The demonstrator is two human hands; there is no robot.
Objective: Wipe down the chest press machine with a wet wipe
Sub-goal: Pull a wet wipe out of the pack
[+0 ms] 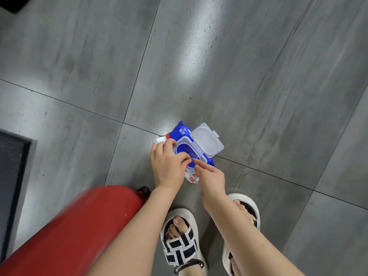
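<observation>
Left grip [167, 168] on wipe pack [183, 132]

The wipe pack [184, 134] is mid-frame, held up over the floor [258, 76] between both hands. The left hand [168, 166] wraps it from the left side, and the right hand [211, 180] comes in from the lower right, fingertips pinching at the opening on top. The lid [207, 140] is flipped open off the pack's right side. Below the hands, the left sandal [179, 248] and right sandal [242, 197] stand side by side on the floor. A padded machine part [79, 226] fills the lower left beside the left forearm, and a flat base [12, 166] runs along the left edge.
</observation>
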